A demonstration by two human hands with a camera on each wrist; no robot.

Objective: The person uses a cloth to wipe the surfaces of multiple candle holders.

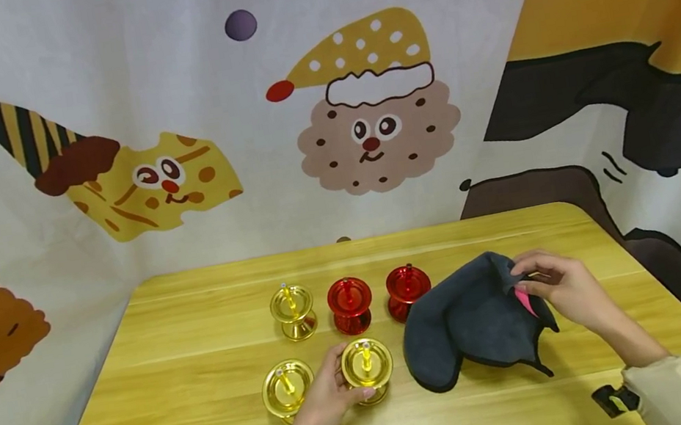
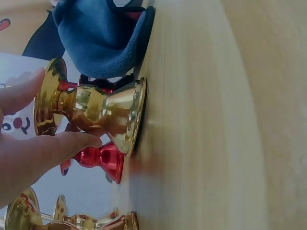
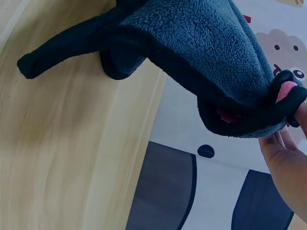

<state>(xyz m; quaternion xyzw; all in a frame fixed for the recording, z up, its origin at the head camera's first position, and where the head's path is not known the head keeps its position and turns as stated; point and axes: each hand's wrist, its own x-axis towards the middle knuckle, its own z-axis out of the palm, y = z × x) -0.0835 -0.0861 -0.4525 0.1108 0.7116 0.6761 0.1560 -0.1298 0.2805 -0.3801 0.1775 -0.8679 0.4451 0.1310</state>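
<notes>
Right grip [image 1: 552, 283], pinching the rim of the plush stocking [image 1: 485, 323] to its left; slack cloth could swing and topple the red stand [image 1: 407, 284] farther left. Left grip [image 1: 328, 396], pinching the gold stand [image 1: 367, 364] at its right; slipping could tip it.

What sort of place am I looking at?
Probably a staged indoor work corner: a cartoon-printed curtain hangs behind a wood-grain table, where small gold stands and red stands are set out.
</notes>
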